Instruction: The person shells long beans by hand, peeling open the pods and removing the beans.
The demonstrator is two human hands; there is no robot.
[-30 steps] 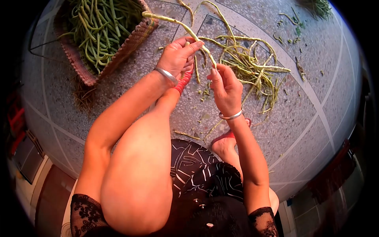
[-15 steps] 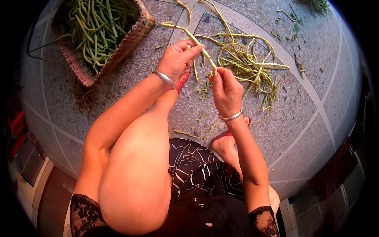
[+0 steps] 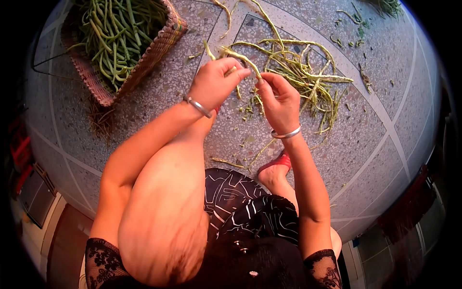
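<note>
The long, slender, pale-green bean pod (image 3: 247, 59) arching above the grey speckled floor (image 3: 353, 149) looks light, bendy and easily snapped, best taken near a tip, where the bare right hand (image 3: 280, 102) pinches it, while the bare left hand (image 3: 213, 82) curls round another pale-green bean piece (image 3: 209, 50).

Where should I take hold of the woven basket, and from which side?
Probably by the right-hand rim of the woven basket, coming from the right, where the left hand is nearest: that wall faces the hands, and its edge looks uncovered by the green beans inside.
</note>
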